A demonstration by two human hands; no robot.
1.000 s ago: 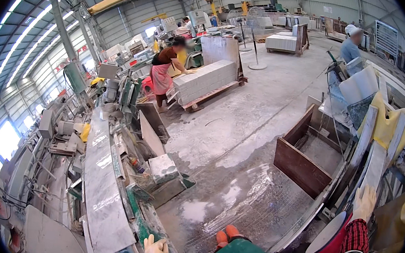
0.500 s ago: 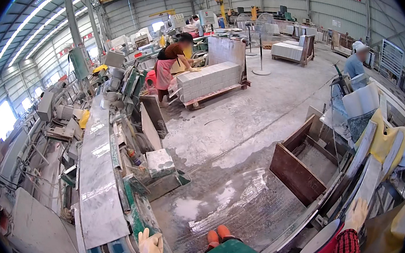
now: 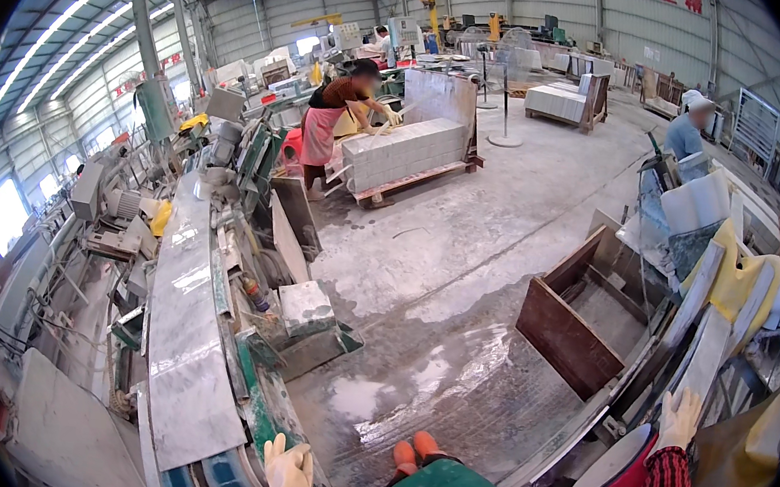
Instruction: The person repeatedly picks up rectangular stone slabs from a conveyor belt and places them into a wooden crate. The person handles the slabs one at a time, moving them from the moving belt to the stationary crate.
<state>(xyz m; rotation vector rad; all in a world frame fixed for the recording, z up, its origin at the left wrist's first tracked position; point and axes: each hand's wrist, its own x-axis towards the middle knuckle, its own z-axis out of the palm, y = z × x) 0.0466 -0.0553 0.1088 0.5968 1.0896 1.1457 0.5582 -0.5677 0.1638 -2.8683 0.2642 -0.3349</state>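
Observation:
My left hand [image 3: 288,478], in a cream glove, is beside the green-edged frame [image 3: 292,425] of a long machine bed. Its fingers point up and apart, and it holds nothing. Pale grey-veined stone slabs [image 3: 191,346] lie in a line along this bed, their near end by a blue belt [image 3: 233,483]. Over on the right, my gloved right hand [image 3: 680,421] lies at the near end of a long pale stone strip [image 3: 709,349], fingers stretched out and touching it. Below that hand is a round red-rimmed drum-like object [image 3: 612,473] with a whitish top.
A brown wooden box frame [image 3: 572,336] stands on the wet floor [image 3: 451,385] right of centre. Yellow cloth [image 3: 738,274] drapes over the strips. Ahead, a co-worker [image 3: 327,121] bends over stacked pale blocks [image 3: 410,154]; another person [image 3: 686,133] is at the far right.
The co-worker ahead has raised an arm from the blocks, with a thin pale strip near the hands. The view has shifted slightly; my hands stay in nearly the same places.

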